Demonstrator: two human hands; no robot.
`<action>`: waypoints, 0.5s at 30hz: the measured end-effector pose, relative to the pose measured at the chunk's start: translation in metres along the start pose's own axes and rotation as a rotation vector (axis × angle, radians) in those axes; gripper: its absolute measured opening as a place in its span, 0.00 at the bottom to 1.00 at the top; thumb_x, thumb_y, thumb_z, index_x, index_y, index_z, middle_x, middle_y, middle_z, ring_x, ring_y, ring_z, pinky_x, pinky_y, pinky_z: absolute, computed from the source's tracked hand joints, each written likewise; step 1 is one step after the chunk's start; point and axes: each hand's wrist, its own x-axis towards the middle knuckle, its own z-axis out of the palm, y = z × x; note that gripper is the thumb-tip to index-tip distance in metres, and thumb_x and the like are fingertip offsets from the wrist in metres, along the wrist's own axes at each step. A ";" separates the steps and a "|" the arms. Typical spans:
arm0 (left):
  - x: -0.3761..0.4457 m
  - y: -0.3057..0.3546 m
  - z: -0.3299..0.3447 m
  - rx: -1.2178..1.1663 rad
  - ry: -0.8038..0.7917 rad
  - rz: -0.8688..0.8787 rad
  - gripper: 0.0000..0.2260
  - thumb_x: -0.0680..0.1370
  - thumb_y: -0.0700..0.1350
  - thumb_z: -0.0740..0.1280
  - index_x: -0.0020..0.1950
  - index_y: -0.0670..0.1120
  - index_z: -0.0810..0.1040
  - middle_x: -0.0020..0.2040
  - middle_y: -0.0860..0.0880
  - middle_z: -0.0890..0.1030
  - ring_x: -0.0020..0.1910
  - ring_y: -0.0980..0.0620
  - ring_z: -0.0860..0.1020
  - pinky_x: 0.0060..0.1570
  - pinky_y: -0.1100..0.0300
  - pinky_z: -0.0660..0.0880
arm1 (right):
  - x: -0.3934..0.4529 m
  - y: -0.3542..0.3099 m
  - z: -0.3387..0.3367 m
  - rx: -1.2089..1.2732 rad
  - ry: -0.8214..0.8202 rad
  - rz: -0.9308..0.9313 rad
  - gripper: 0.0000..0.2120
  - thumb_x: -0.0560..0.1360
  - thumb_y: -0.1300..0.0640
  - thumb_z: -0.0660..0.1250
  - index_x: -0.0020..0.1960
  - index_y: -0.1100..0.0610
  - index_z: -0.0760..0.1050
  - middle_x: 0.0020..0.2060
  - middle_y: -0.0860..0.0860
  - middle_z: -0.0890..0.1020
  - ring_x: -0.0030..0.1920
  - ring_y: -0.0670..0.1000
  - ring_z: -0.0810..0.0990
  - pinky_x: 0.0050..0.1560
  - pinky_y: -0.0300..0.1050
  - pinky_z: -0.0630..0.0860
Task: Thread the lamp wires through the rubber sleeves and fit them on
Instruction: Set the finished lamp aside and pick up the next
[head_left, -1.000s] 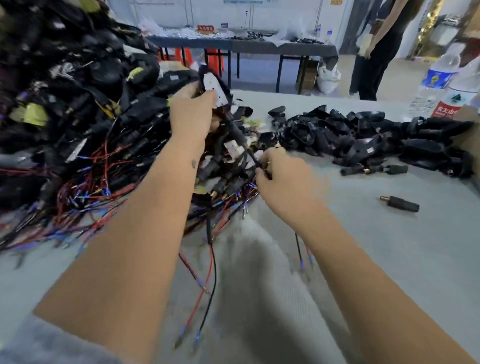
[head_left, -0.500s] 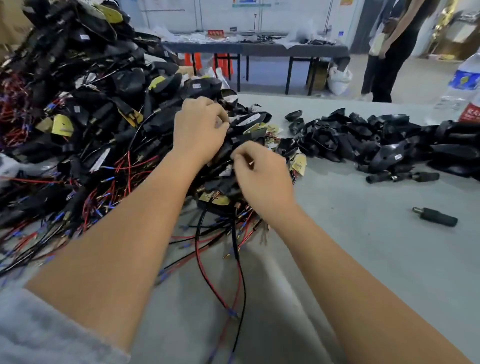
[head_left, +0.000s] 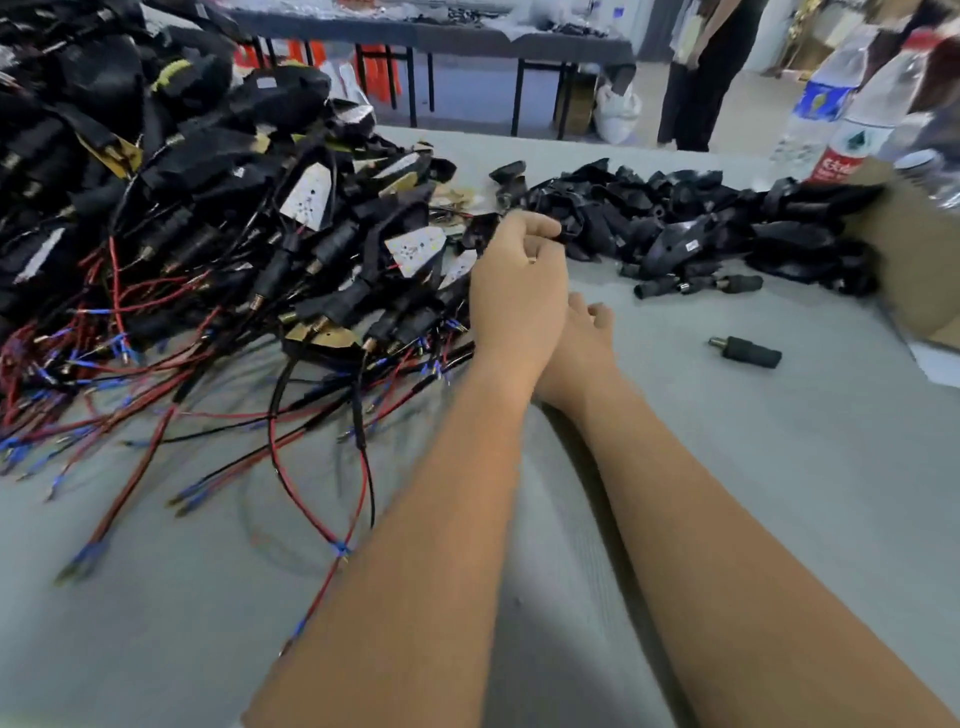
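both forearms reach out from the near edge over the grey table (head_left: 779, 467) and cross at the wrists, the left hand (head_left: 517, 291) lying over the right hand (head_left: 584, 338). the left hand's fingers are curled, and its fingertips reach the near left edge of the heap of rubber sleeves (head_left: 675, 223); they seem to pinch a black piece there, though blur keeps me from telling what it is or whether it is truly held. the right hand is mostly hidden under the left wrist; only a few knuckles show just right of it, low over the cloth, and i cannot tell whether it is clenched, relaxed or holding anything. the sleeves lie in a black spread on the far right, running from the left hand's fingertips toward the cardboard box (head_left: 914, 260) at the right edge. one loose black plug (head_left: 745, 352) lies alone on the cloth, right of both hands and apart from them. the pile of lamps (head_left: 234, 182) with their red and black wires (head_left: 291, 467) fills the left side, the wire ends trailing toward the near edge just left of the left forearm. two water bottles (head_left: 852, 119) stand at the far right, and a person in black (head_left: 706, 78) stands beyond the table.
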 end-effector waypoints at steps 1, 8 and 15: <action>-0.005 -0.005 0.007 0.005 0.006 -0.005 0.10 0.76 0.39 0.60 0.44 0.54 0.75 0.43 0.54 0.81 0.45 0.54 0.78 0.47 0.56 0.75 | -0.001 0.006 -0.001 -0.029 0.002 0.011 0.24 0.76 0.48 0.60 0.71 0.52 0.66 0.64 0.54 0.71 0.65 0.57 0.65 0.66 0.55 0.58; -0.016 -0.032 0.019 0.270 -0.064 -0.038 0.12 0.76 0.38 0.58 0.53 0.48 0.79 0.52 0.49 0.82 0.55 0.48 0.77 0.57 0.53 0.73 | -0.017 0.045 -0.004 -0.017 0.147 0.027 0.18 0.76 0.54 0.60 0.66 0.47 0.70 0.63 0.53 0.70 0.63 0.58 0.65 0.57 0.51 0.61; -0.006 -0.037 0.011 0.952 -0.268 0.102 0.12 0.76 0.52 0.66 0.55 0.51 0.84 0.56 0.45 0.79 0.59 0.40 0.74 0.55 0.52 0.72 | -0.014 0.059 0.002 0.042 0.205 0.133 0.17 0.79 0.53 0.60 0.67 0.48 0.73 0.63 0.51 0.74 0.63 0.56 0.69 0.57 0.50 0.62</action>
